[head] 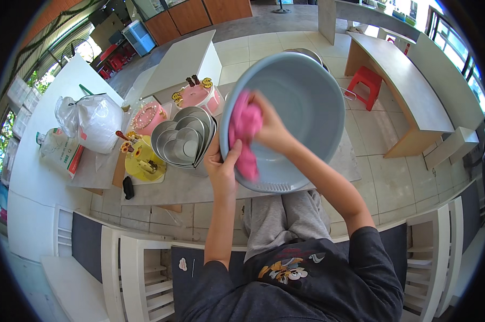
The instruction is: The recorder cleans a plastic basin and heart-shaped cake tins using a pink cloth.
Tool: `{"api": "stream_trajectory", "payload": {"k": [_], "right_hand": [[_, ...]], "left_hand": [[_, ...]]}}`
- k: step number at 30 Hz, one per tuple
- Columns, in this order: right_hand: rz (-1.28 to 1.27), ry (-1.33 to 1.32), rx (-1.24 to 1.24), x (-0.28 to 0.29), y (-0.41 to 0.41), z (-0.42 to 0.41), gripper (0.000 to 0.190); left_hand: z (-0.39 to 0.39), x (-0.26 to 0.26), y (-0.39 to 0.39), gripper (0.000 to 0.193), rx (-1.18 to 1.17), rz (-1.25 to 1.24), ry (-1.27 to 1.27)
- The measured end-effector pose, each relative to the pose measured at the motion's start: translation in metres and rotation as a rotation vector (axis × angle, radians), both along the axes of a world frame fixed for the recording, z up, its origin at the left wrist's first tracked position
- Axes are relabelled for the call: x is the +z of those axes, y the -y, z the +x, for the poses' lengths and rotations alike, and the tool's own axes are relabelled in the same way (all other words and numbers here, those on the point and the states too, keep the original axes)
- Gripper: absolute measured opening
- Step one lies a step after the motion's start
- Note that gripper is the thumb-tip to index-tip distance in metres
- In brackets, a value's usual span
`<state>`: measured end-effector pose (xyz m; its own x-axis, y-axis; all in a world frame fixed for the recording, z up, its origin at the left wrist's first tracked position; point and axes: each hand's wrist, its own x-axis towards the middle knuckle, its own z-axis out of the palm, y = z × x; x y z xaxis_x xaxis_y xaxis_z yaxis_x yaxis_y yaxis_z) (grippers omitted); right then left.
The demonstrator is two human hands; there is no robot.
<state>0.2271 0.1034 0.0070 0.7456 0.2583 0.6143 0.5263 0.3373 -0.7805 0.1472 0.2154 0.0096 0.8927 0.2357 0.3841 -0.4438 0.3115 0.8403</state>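
A large grey-blue plastic basin [306,108] is tipped up on edge before me, its hollow facing me. My left hand [223,163] grips its left rim, thumb on the inner side. Inside the basin, my right hand [268,122] presses a bunched pink cloth [245,124] against the left wall; the cloth is blurred. Left of my left hand sits a nested stack of heart-shaped metal cake pans [188,141].
Decorated cakes, yellow [145,159] and pink [149,116], stand left on the table [210,193], with a black object [128,188] near its edge. Farther left are tied plastic bags [99,124]. Metal bowls [306,52] show behind the basin. A red stool [364,86] stands right.
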Motion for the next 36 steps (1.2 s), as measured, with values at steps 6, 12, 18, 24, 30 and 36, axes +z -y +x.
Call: {"api": "stream_trajectory", "payload": {"k": [6,12,18,24,30,36], "right_hand": [[0.711,-0.480,0.174,0.032,0.007,0.004,0.052],[-0.036,0.232,-0.361,0.041,-0.020,-0.038,0.048],[0.933,-0.448,-0.431,0.067,0.002,0.008,0.034],[-0.230,0.034,-0.196,-0.020,-0.043,-0.026,0.036],[-1.328,0.326,-0.276,-0.047,0.031,-0.027,0.031],[-1.494,1.464,-0.818,-0.003,0.085,0.054,0.026]], "left_hand": [[-0.001,-0.011,-0.006,0.046,-0.050,0.096,0.059],[-0.001,-0.023,-0.021,0.056,0.142,0.286,-0.198],[-0.006,-0.023,-0.006,0.070,0.015,0.198,0.054],[0.005,-0.005,-0.022,0.060,0.033,0.054,0.111],[0.002,0.009,-0.059,0.058,0.195,-0.059,-0.006],[0.008,-0.003,-0.058,0.059,0.010,0.062,-0.111]]}}
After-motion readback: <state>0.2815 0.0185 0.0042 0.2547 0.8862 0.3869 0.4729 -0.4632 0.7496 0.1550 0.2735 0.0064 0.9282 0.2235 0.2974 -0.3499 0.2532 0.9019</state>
